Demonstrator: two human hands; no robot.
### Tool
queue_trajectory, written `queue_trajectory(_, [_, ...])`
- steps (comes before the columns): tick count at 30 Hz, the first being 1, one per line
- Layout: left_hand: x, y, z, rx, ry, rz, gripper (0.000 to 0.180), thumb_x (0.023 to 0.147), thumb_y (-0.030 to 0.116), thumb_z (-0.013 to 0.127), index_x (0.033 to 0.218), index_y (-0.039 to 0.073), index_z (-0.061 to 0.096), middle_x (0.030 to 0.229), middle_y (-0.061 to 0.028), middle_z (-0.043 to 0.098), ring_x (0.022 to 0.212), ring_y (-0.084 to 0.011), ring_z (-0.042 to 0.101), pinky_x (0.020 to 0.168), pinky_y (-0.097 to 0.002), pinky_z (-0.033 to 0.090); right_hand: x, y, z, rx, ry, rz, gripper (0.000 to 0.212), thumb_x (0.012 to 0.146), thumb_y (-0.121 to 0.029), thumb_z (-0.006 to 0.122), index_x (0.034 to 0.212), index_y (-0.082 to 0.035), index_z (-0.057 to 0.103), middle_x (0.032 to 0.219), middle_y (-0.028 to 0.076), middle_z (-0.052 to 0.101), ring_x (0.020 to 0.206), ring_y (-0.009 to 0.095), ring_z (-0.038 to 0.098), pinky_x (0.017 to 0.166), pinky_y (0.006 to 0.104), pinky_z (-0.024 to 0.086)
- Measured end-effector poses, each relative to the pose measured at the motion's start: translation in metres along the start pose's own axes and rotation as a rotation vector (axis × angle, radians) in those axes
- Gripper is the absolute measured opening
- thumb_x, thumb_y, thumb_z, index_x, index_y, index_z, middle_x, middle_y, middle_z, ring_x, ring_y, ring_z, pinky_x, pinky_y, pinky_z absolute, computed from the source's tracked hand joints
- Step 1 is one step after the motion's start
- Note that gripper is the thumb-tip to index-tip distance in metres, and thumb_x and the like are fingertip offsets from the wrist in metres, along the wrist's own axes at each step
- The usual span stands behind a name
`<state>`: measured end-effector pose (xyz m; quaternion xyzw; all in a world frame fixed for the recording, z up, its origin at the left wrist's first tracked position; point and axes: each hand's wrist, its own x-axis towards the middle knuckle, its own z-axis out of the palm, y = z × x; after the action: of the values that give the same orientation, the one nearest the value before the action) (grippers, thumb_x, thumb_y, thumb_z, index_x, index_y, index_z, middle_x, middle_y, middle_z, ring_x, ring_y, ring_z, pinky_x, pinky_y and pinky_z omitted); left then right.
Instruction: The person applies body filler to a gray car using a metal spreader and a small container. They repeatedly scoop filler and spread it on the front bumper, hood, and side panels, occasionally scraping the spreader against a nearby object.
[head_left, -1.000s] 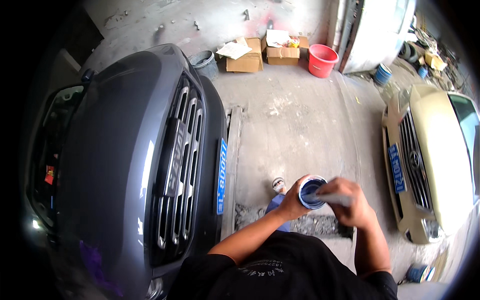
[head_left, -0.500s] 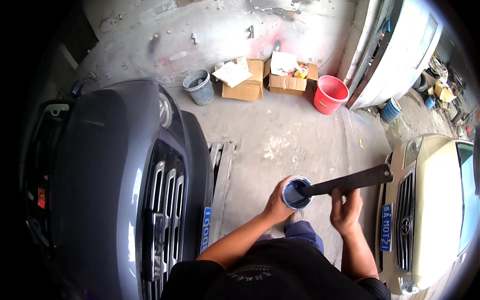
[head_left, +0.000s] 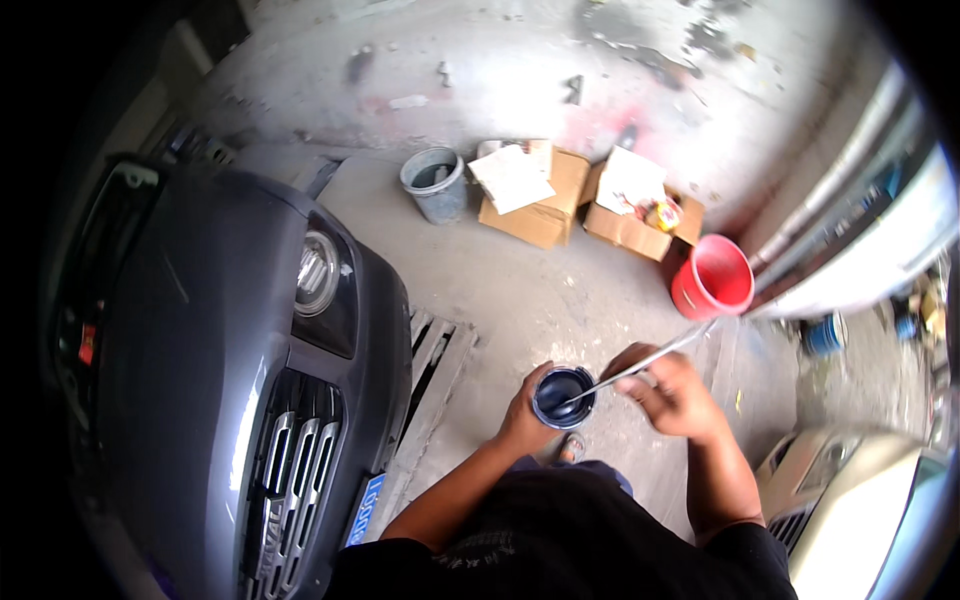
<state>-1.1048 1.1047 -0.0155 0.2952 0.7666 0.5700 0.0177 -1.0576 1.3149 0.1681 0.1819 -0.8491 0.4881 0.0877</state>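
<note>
Round blue-rimmed can (head_left: 564, 397) clamped in left hand (head_left: 525, 420); right hand (head_left: 670, 395) grips flat grey strip (head_left: 660, 353), now edge-on, apparently still stirring.

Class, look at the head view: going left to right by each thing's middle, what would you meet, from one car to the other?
Dark grey car → grey bucket → left hand → open round container → right hand → red bucket → cream car.

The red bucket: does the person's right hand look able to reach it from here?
Probably not: the red bucket stands on the floor, well ahead of the right hand, which also looks occupied with the stick.
</note>
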Motion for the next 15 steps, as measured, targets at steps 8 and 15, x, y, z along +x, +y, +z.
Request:
queue_trajectory(8, [0.14, -0.076, -0.027, -0.059, 0.185, -0.047, 0.089, 0.066, 0.02, 0.089, 0.136, -0.001, 0.04, 0.126, -0.0188, 0.059, 0.116, -0.0328, 0.06, 0.098, -0.0408, 0.049, 0.181, 0.097, 0.007, -0.028, -0.153, -0.185, 0.012, 0.085, 0.0, 0.067, 0.096, -0.003, 0.063, 0.085, 0.015, 0.063, 0.08, 0.036, 0.063, 0.069, 0.0382, 0.051])
queue_trajectory(15, [0.262, -0.14, -0.11, -0.048, 0.317, -0.17, 0.09, 0.067, 0.02, 0.089, 0.139, 0.001, 0.039, 0.129, -0.0195, 0.056, 0.12, -0.0334, 0.057, 0.101, -0.042, 0.046, 0.36, 0.161, -0.003, 0.095, -0.066, -0.146, 0.008, 0.091, -0.006, 0.067, 0.094, -0.002, 0.061, 0.076, 0.012, 0.064, 0.068, 0.023, 0.063, 0.063, 0.0311, 0.048])
